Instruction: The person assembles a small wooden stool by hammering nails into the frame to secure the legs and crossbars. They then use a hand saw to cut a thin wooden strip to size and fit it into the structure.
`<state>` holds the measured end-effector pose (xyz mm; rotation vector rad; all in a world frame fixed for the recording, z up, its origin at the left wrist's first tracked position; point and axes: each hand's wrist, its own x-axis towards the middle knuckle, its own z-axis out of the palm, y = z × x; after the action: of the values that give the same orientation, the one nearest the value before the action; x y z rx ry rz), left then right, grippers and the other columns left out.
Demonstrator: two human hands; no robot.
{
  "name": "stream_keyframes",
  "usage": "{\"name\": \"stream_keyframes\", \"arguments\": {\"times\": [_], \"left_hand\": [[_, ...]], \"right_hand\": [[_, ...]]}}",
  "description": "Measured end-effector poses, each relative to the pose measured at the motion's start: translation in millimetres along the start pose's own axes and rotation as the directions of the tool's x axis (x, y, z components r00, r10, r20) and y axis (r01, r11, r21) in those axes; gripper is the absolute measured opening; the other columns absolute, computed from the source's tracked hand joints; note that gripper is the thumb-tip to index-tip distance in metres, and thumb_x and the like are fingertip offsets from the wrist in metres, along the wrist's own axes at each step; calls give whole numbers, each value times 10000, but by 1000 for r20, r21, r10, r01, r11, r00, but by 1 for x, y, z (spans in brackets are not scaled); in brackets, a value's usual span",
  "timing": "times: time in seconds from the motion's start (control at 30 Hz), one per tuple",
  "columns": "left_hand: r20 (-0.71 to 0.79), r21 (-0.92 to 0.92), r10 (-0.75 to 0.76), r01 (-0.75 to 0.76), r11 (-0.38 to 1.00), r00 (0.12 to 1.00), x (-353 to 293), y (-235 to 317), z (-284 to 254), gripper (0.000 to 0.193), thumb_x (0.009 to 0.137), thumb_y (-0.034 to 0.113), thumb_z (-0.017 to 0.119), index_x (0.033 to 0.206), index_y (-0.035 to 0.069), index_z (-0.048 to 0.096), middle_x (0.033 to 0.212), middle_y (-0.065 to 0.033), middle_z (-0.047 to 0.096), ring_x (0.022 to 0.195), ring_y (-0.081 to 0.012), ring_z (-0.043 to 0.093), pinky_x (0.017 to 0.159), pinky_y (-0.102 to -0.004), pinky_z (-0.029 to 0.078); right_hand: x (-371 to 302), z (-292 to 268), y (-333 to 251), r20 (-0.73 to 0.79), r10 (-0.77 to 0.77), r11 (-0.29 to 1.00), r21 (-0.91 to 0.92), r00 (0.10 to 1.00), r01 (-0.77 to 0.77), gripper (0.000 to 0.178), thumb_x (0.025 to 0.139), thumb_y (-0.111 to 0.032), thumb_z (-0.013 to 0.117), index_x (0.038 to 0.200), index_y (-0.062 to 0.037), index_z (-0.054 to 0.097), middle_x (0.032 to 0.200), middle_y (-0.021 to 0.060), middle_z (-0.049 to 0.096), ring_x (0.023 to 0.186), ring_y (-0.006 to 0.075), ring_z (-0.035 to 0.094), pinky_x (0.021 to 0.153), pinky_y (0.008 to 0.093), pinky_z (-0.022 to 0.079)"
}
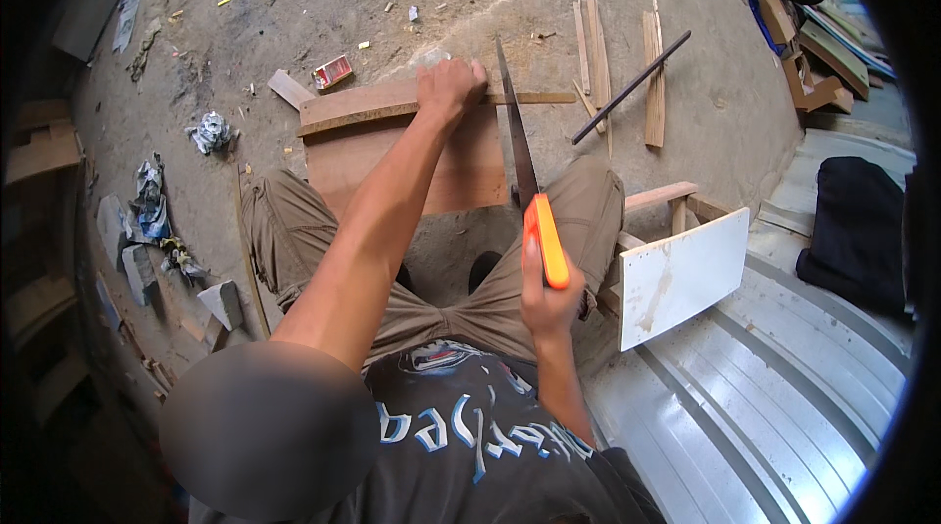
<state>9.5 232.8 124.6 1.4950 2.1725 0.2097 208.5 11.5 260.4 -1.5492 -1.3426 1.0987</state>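
My right hand [551, 300] is wrapped round the orange handle [545, 242] of a handsaw, whose long dark blade [518, 137] points away from me. That blade crosses a narrow wooden strip [368, 115] near its right part; whether the teeth touch the wood I cannot tell. The strip lies across a brown plywood board [402, 171] between my knees, and its right end sticks out past the board. My left hand [452, 89] is closed over the strip, pressing it down just left of the blade.
Several thin wood pieces [654, 83] and a dark rod [632, 88] lie at the far right. A white-topped wooden stool [683, 279] stands beside my right knee, near corrugated metal sheets [784, 367]. A red box [333, 72], crumpled foil [211, 133] and grey blocks [140, 274] are on the left.
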Motion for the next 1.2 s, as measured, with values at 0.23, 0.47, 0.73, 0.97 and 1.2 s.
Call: {"name": "stream_keyframes", "arguments": {"times": [0.23,0.47,0.73,0.97,1.2], "left_hand": [[1,-21,39,-39,999,999,0,6,-7,594,964,435,377,962,-31,746,1042,-271,705,1021,-437,672,1015,-546,405],[1,-1,31,-31,1000,1000,4,-2,-1,589,965,425,376,931,-28,752,1014,-274,709,1026,-434,672,988,-537,433],[-1,-21,24,-24,999,1000,-3,3,-4,575,963,414,376,975,-22,751,1034,-269,709,1034,-419,672,1019,-534,408],[-1,-19,37,-37,999,999,-4,3,-3,592,965,417,366,977,-42,741,1019,-281,707,1017,-434,672,1002,-537,420],[-10,-26,41,-41,999,999,-2,5,-4,588,962,412,369,938,-39,745,1007,-278,708,993,-446,673,962,-545,438]], "right_hand": [[-11,-1,9,-46,-110,993,-36,993,108,198,969,-153,646,875,21,661,610,37,548,575,72,505,530,283,414],[24,11,14,36,-31,997,-68,999,34,200,956,-160,671,880,24,662,632,70,606,594,75,562,524,297,431],[38,18,9,32,-42,998,-46,999,43,194,966,-161,661,860,2,655,609,26,545,558,68,471,503,298,396],[-4,-10,1,18,-60,998,-36,998,61,194,980,-143,633,867,14,645,627,27,559,575,60,475,507,290,384],[-11,-13,12,-9,-163,984,-74,987,162,199,981,-158,635,878,12,650,620,33,549,570,75,484,520,292,405]]}}
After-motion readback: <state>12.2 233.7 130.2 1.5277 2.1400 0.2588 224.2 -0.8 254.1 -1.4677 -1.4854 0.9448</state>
